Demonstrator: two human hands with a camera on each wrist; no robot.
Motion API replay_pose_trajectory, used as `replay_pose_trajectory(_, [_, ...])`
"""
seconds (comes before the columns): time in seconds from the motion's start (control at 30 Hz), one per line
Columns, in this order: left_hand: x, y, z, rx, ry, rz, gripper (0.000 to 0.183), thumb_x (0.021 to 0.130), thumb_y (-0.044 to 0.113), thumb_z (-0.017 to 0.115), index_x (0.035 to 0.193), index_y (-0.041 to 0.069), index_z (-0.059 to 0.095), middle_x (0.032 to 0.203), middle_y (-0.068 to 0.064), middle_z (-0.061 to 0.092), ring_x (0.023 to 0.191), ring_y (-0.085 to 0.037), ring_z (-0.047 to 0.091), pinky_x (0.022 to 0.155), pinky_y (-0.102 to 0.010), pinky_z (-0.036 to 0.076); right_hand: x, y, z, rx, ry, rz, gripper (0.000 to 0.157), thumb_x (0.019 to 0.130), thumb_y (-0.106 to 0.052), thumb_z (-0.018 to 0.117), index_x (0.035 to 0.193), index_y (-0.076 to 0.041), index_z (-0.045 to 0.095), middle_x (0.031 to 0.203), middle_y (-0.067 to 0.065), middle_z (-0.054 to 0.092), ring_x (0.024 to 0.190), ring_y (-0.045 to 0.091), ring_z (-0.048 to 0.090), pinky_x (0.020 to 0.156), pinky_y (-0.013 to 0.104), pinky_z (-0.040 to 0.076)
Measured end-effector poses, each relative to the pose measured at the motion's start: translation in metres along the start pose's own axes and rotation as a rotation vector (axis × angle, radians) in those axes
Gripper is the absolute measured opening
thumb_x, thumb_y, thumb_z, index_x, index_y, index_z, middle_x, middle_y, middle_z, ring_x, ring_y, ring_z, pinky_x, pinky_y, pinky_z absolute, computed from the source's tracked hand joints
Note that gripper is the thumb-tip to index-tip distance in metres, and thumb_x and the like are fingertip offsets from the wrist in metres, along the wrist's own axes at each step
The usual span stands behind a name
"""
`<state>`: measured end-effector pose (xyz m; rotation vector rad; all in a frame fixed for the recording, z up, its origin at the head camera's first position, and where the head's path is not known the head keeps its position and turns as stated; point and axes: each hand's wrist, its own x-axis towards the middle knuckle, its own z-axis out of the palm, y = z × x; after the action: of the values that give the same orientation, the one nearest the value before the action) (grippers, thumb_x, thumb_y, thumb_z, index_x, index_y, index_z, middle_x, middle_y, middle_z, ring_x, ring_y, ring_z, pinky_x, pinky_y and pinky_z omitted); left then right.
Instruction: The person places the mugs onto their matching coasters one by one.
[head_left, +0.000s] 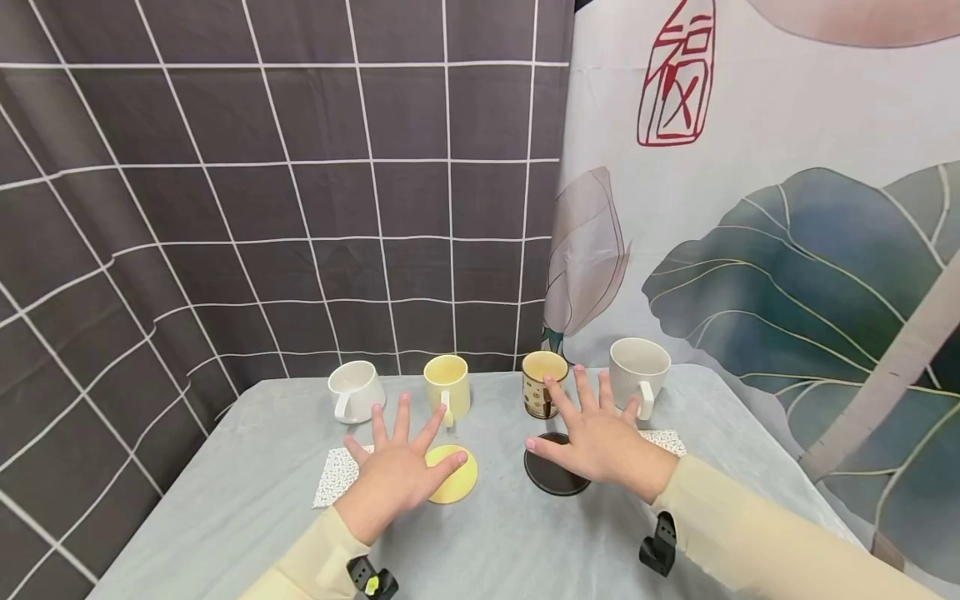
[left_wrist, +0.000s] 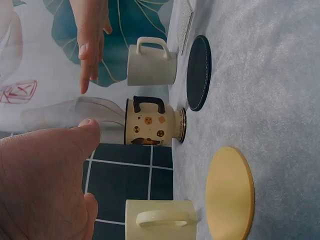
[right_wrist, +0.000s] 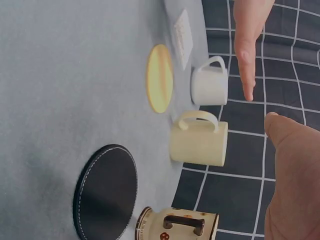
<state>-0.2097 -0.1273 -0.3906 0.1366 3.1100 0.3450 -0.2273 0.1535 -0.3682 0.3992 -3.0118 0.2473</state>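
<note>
Both hands hover above the table with fingers spread and hold nothing. The left hand (head_left: 397, 475) is over a yellow round coaster (head_left: 457, 479) and a white speckled coaster (head_left: 335, 477), partly covering both. My right hand (head_left: 600, 437) is above a black round coaster (head_left: 551, 471) with pale stitching and a second speckled coaster (head_left: 666, 441). Behind the hands stand a white mug (head_left: 356, 390), a yellow mug (head_left: 447, 385), a patterned cream mug (head_left: 542, 387) with a dark handle and a large off-white mug (head_left: 637, 371). Fingers of the right hand overlap the patterned mug in the head view.
A grey cloth covers the table (head_left: 495, 550). Behind it hang a dark grid curtain (head_left: 315, 208) and a white curtain (head_left: 600, 108) printed with leaves and red characters. Each wrist carries a black strap-on camera, such as the right one (head_left: 660, 546).
</note>
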Motion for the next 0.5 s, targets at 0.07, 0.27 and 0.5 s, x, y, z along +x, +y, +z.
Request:
replay_pose_trajectory(0.07, [0.001, -0.002, 0.001, -0.006, 0.003, 0.002, 0.084, 0.088, 0.085, 0.036, 0.159, 0.041, 0.028, 0.169, -0.017, 0.004, 0.149, -0.055, -0.006, 0.099, -0.089, -0.003, 0.001, -0.001, 0.0, 0.001, -0.001, -0.003, 0.101, 0.086, -0.084, 0.044, 0.162, -0.021, 0.025, 0.165, 0.028, 0.015, 0.145, 0.062, 0.009, 0.097, 0.091, 0.01])
replay_pose_trajectory(0.27, [0.002, -0.016, 0.003, -0.016, 0.03, -0.006, 0.083, 0.089, 0.083, 0.039, 0.16, 0.039, 0.027, 0.169, -0.017, 0.003, 0.148, -0.056, -0.009, 0.099, -0.088, -0.006, 0.001, -0.002, -0.001, 0.014, -0.001, -0.01, 0.097, 0.088, -0.078, 0.049, 0.162, -0.02, 0.025, 0.164, 0.028, 0.015, 0.145, 0.063, 0.009, 0.097, 0.091, 0.01])
replay_pose_trajectory(0.5, [0.0, -0.049, 0.006, -0.024, 0.001, -0.049, 0.089, 0.089, 0.083, 0.04, 0.161, 0.033, 0.027, 0.168, -0.023, 0.0, 0.147, -0.059, -0.008, 0.098, -0.088, -0.008, 0.001, 0.0, 0.001, 0.024, -0.004, -0.007, 0.098, 0.088, -0.08, 0.048, 0.162, -0.02, 0.025, 0.165, 0.028, 0.014, 0.145, 0.063, 0.006, 0.097, 0.091, 0.009])
